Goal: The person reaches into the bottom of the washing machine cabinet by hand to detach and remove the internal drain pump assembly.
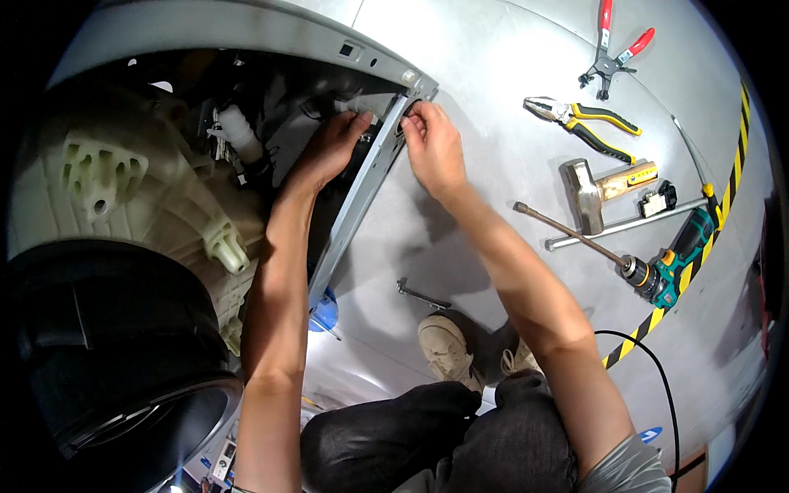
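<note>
An opened grey metal cabinet (353, 218), which looks like a washing machine's, stands on the left, with a pale plastic tub (123, 214) and a black rubber door gasket (107, 329) inside. My left hand (330, 148) reaches in behind the cabinet's front edge near the corner. Its fingers are curled next to a pale hose-like part (356, 104); what they hold is hidden. On the outer side of the same edge, my right hand (431, 141) has its fingertips pinched at a small dark piece against the metal, too covered to name.
On the floor at right lie end-cutting pliers with red handles (606, 62), combination pliers (575, 121), a hammer (585, 197), a metal bar (633, 226) and a cordless drill (670, 267) with a long bit. Yellow-black tape (731, 177) runs behind. A small wrench-like tool (423, 294) lies near my shoe.
</note>
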`<control>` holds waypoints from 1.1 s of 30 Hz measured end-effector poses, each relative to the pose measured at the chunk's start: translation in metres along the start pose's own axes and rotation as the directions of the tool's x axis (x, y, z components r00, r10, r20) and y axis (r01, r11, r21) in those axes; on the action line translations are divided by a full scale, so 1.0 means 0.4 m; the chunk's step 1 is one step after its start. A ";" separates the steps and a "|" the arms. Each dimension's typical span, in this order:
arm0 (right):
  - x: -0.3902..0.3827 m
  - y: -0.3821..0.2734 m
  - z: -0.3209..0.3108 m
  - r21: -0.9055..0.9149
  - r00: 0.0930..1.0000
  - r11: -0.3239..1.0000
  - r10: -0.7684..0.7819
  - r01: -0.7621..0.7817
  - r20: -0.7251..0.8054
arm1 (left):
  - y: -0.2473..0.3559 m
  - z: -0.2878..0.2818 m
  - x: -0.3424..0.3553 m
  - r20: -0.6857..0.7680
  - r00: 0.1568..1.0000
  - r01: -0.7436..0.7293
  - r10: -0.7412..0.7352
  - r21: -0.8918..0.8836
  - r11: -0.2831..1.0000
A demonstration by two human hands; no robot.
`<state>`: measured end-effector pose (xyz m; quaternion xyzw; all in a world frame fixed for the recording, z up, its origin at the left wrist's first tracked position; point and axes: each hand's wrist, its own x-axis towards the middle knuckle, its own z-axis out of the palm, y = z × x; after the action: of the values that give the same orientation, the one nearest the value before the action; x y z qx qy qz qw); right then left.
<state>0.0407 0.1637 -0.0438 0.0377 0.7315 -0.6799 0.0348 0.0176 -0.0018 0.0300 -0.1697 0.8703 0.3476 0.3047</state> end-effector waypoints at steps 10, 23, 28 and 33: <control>0.018 0.017 -0.020 -0.059 0.991 0.995 -0.073 0.080 0.116 | -0.029 -0.003 0.017 0.027 0.995 -0.097 0.100 -0.100 0.990; 0.003 0.037 0.005 -0.085 0.994 0.991 -0.098 0.101 0.036 | -0.001 -0.019 0.009 0.070 0.992 -0.104 0.109 -0.065 0.992; -0.015 0.028 0.003 -0.055 0.999 0.998 -0.035 0.037 0.025 | -0.003 -0.021 0.007 0.089 0.993 -0.081 0.080 0.006 0.997; -0.001 0.007 -0.009 -0.020 0.992 0.997 0.082 -0.080 0.096 | -0.017 -0.012 0.001 -0.027 0.993 -0.115 0.114 -0.042 0.992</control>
<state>0.0415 0.1676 -0.0464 0.0340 0.7322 -0.6731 0.0983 0.0186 -0.0099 0.0291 -0.1303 0.8746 0.3814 0.2696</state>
